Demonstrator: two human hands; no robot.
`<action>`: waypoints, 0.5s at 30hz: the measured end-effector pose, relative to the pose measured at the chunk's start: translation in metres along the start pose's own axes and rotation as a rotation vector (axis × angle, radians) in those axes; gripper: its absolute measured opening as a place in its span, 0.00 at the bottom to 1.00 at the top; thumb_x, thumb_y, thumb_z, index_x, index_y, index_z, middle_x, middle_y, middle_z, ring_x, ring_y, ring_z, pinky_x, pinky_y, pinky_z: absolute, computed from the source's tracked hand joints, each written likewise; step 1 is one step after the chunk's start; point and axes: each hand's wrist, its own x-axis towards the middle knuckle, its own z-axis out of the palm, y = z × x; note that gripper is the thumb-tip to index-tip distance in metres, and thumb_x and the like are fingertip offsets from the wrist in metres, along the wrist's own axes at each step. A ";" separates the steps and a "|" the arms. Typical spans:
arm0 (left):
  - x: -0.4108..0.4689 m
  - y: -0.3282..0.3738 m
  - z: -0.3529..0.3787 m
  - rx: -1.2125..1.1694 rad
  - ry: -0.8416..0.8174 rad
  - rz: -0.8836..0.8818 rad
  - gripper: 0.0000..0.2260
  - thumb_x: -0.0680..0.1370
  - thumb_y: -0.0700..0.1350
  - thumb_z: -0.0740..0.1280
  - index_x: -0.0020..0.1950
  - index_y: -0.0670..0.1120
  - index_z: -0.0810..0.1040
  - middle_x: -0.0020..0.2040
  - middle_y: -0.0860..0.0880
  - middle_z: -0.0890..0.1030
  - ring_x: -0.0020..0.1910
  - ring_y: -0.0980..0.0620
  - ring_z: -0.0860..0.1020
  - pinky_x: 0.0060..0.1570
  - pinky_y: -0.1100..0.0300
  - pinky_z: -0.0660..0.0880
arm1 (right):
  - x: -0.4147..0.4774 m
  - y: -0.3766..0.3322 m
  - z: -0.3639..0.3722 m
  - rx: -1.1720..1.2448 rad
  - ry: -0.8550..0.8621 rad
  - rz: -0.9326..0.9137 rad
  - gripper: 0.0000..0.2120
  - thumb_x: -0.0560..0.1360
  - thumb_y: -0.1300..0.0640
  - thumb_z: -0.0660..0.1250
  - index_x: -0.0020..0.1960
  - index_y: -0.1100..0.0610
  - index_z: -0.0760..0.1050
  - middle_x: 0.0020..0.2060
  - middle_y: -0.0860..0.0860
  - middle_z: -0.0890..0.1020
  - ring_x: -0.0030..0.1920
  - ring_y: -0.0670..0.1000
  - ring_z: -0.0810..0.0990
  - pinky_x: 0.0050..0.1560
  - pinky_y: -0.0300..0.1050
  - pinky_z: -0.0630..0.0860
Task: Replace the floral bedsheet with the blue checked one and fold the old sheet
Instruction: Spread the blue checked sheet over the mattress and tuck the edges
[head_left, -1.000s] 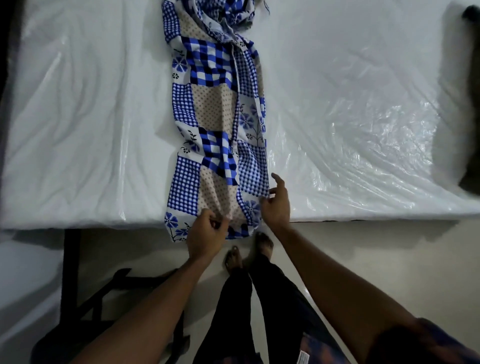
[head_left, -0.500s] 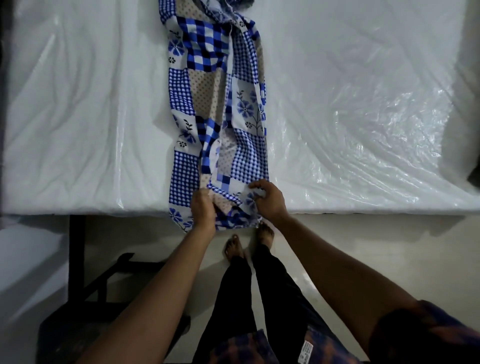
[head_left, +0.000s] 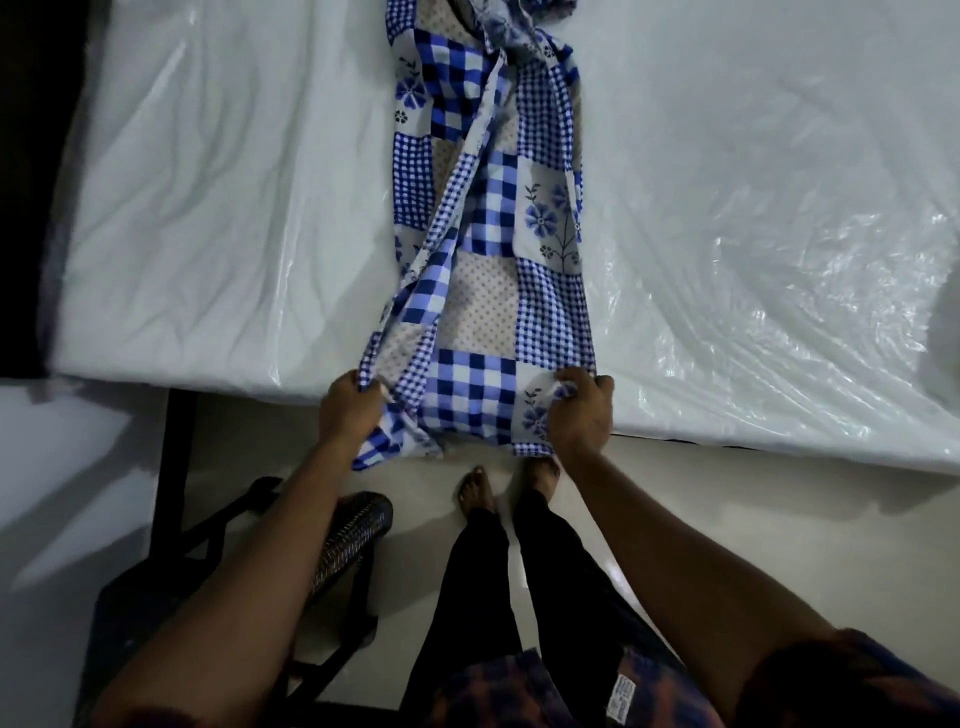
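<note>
Gripping blue checked sheet (head_left: 488, 301) at mattress (head_left: 208, 234) edge: left hand (head_left: 347, 410), right hand (head_left: 583, 415), arms outstretched, fingers curled round fabric; clothing tag (head_left: 621, 699) illegible

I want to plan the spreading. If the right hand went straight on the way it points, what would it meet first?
Probably the sheet it grips, lying on the mattress: the right hand points forward and leftward across it. Height is unclear.

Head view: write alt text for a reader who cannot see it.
Left hand and right hand grip the near end of a blue checked fabric bedsheet, bunched in a long strip across a white plastic-wrapped mattress. Bare feet stand at its edge.
</note>
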 end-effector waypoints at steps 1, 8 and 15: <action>0.006 -0.007 -0.015 -0.034 0.034 -0.037 0.12 0.80 0.44 0.64 0.57 0.39 0.81 0.55 0.36 0.82 0.54 0.37 0.80 0.51 0.51 0.74 | 0.003 0.000 -0.004 -0.018 0.045 0.046 0.16 0.74 0.63 0.66 0.56 0.46 0.80 0.56 0.53 0.73 0.56 0.59 0.77 0.56 0.54 0.78; 0.031 -0.081 -0.074 -0.085 0.179 -0.182 0.08 0.76 0.38 0.69 0.52 0.35 0.81 0.47 0.38 0.81 0.49 0.44 0.80 0.44 0.58 0.77 | 0.002 -0.020 0.003 -0.112 0.199 -0.088 0.25 0.70 0.61 0.68 0.66 0.47 0.73 0.67 0.55 0.70 0.66 0.60 0.69 0.63 0.61 0.69; 0.036 -0.075 -0.055 0.088 0.371 -0.011 0.10 0.71 0.41 0.70 0.52 0.42 0.82 0.51 0.39 0.83 0.50 0.38 0.80 0.48 0.51 0.76 | -0.018 -0.065 0.061 -0.282 -0.085 -0.588 0.25 0.69 0.56 0.69 0.65 0.49 0.73 0.72 0.55 0.68 0.70 0.61 0.65 0.65 0.60 0.67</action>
